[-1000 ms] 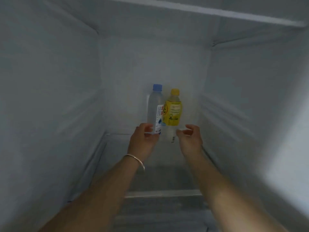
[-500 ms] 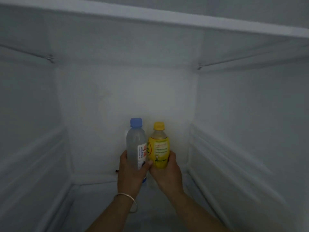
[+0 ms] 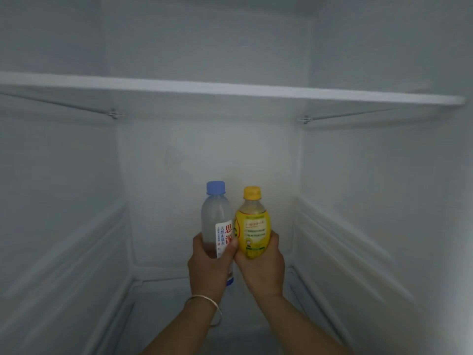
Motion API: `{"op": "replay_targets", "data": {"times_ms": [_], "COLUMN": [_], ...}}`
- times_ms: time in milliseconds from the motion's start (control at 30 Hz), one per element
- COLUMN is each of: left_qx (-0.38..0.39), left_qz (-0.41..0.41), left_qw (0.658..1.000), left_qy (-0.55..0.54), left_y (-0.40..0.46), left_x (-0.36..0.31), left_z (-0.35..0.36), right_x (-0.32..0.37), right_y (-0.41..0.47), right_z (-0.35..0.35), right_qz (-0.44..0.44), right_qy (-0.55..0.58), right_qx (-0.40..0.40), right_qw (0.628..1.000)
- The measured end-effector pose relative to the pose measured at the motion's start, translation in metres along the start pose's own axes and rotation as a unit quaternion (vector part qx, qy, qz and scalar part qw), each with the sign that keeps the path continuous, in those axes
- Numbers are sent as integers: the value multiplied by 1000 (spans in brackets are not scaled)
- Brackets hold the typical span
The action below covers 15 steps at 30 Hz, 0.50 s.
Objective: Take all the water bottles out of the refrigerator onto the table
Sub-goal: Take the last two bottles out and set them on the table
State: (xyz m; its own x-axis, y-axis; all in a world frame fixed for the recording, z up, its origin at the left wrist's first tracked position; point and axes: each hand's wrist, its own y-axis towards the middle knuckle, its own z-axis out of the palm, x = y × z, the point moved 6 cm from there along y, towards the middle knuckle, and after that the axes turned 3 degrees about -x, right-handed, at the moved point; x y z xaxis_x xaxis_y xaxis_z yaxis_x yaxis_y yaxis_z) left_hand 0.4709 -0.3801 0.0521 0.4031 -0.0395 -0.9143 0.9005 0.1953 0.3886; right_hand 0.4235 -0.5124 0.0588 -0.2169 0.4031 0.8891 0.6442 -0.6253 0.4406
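Inside the white refrigerator, my left hand grips a clear water bottle with a blue cap and a white label, held upright. Beside it, my right hand grips a shorter bottle with a yellow cap and yellow label, also upright. The two bottles touch side by side in front of the back wall. A thin bracelet sits on my left wrist. The bottles' bases are hidden by my fingers, so whether they rest on the fridge floor is unclear.
A white shelf spans the fridge above the bottles. Ribbed side walls close in left and right. The fridge floor lies below my forearms.
My hands reached the two bottles and closed around them; a second ago they were just short of them. The view has tilted upward, showing the shelf above.
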Motion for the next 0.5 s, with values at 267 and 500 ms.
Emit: {"op": "replay_targets", "data": {"times_ms": [267,500], "left_qx": [-4,75], "left_qz": [22,20], "left_qw": [998,995], "left_qy": [-62,-67], "left_y": [-84,-200], "left_x": [-77,-129], "left_z": [-45,-103], "right_x": [83,131], "right_y": [-86,-221], "right_z": [-78,-162], "right_qz": [-37,-34], "right_qy": [-24,-67], "right_qx": [-68,-175], "right_qw": [997,982]}}
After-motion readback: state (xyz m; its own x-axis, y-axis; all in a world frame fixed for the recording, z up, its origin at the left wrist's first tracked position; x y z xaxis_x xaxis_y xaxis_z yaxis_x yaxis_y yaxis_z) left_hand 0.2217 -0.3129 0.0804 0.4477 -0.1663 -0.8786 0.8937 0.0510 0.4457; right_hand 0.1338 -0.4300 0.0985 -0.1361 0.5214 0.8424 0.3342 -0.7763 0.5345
